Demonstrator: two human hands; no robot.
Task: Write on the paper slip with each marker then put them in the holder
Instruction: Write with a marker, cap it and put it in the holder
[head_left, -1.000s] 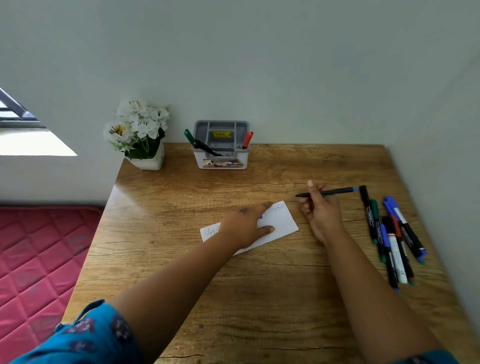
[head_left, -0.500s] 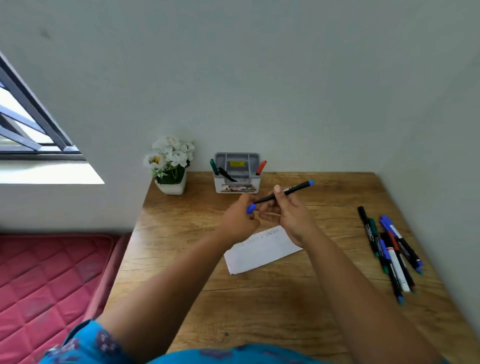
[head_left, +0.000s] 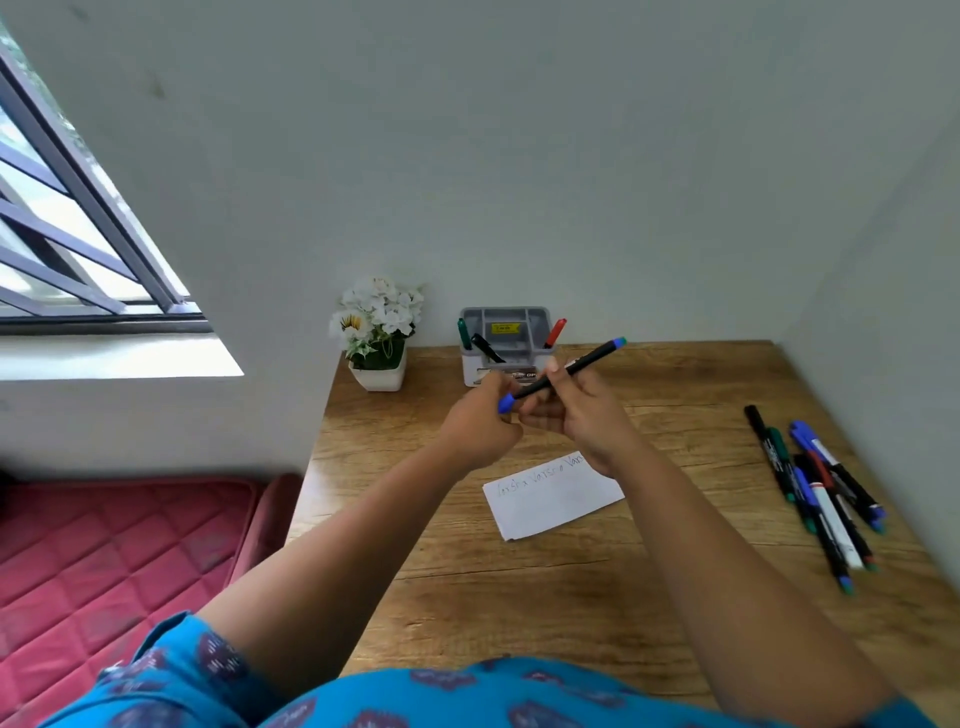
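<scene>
While right hand (head_left: 582, 410) grips marker (head_left: 563, 375), left hand (head_left: 480, 423) pinches its blue cap (head_left: 506, 402).

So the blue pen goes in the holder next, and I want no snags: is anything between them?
Nothing visible: the blue pen, held by both hands, is raised just in front of the holder.
</scene>
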